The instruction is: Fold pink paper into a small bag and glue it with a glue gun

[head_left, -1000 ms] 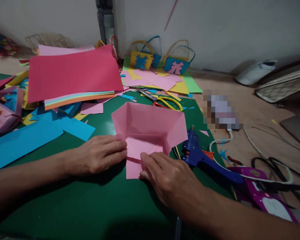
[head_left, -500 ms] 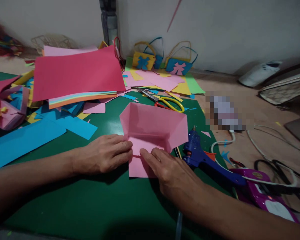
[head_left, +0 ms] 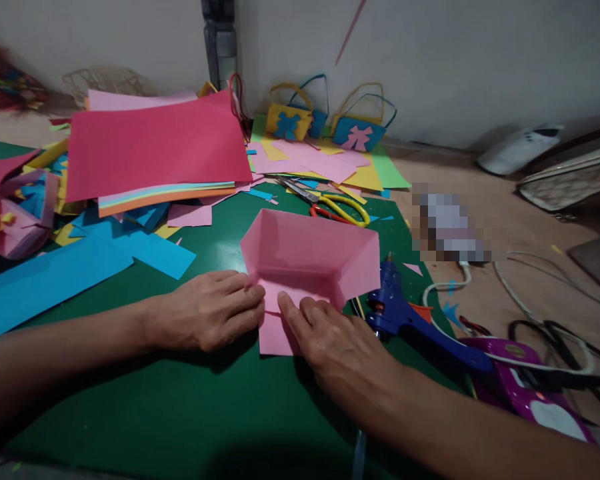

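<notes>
A partly folded pink paper box [head_left: 305, 243] sits on the green board, its back and side walls raised and its near flap lying toward me. My left hand [head_left: 213, 310] grips the box's left side near the fold, fingers pressed together. Across the front, my right hand [head_left: 340, 337] holds the folded edge, the index finger stretched over the crease and the other fingers curled against the box. The fingertips are partly hidden by paper. Just right of the box lies a blue glue gun [head_left: 393, 303].
Scissors [head_left: 337, 207] with red and yellow handles lie behind the box. A stack of coloured paper [head_left: 155, 150] and blue strips [head_left: 55, 283] are at left. Small paper bags [head_left: 290, 123] stand by the wall. A purple device [head_left: 525, 383] and cables lie at right.
The box's raised walls have shifted slightly to the right and spread a little. My right hand has moved slightly left along the fold; my left hand stays in place.
</notes>
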Tool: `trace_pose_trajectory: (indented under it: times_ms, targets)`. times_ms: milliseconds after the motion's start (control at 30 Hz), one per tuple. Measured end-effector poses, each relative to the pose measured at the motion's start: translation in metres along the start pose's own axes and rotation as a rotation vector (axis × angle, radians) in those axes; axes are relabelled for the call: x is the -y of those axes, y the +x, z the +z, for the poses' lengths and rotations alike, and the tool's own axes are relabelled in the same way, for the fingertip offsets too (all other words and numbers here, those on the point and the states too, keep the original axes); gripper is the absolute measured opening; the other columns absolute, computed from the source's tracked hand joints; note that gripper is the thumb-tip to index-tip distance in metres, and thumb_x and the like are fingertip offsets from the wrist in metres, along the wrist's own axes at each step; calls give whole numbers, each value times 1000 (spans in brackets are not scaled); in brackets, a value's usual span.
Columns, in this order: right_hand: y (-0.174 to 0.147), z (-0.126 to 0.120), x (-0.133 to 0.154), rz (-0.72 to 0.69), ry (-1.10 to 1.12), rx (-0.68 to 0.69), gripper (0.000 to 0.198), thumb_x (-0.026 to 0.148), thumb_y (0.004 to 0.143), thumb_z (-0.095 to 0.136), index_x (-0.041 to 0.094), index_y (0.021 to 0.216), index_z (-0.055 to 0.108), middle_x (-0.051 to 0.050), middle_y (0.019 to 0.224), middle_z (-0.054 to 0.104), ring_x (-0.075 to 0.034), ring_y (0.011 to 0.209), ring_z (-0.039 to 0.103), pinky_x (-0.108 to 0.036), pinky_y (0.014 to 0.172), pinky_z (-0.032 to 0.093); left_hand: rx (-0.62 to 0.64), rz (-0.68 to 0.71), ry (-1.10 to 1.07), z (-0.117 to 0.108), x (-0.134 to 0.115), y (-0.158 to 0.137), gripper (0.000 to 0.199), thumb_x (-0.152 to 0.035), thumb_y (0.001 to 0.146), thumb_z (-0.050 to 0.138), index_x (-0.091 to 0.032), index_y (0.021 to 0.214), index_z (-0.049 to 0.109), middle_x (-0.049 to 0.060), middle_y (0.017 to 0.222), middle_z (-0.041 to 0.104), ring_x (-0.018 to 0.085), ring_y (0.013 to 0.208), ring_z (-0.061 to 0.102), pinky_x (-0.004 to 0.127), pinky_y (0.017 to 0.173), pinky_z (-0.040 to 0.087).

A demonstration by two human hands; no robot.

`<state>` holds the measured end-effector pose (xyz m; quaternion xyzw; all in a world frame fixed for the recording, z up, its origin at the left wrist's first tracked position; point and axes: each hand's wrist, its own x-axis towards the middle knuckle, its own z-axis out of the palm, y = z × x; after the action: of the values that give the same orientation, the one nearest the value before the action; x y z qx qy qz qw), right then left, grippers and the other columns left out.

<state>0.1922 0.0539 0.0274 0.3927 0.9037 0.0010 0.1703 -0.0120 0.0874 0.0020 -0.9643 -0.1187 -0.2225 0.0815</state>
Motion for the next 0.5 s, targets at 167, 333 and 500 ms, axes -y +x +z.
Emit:
trace_pose_trajectory:
  times_ms: [167, 333, 500]
  targets:
    - [3, 0, 5, 27, -27, 7, 57, -1, 80, 34, 10, 136, 30, -15, 94, 62, -25, 80, 62, -33, 55, 50, -20, -5, 25, 3, 0, -1, 16, -10, 87, 41, -9, 87, 58, 14, 86, 66, 20, 74, 59, 31, 62, 50]
    - [7, -6, 6, 52, 8, 39, 52, 1, 84, 31, 12, 134, 34, -14, 89, 63, -25, 75, 63, -35, 54, 51, -37, -8, 67, 1, -1, 1, 23, -10, 90, 34, -9, 88, 57, 13, 83, 66, 17, 68, 59, 29, 60, 50]
    - [11, -7, 6, 61, 27, 27, 49, 4, 85, 31, 13, 133, 36, -13, 88, 63, -25, 75, 64, -34, 56, 52, -94, -45, 120, 1, -3, -2, 21, -10, 89, 34, -9, 89, 55, 14, 85, 64, 16, 65, 58, 27, 55, 46]
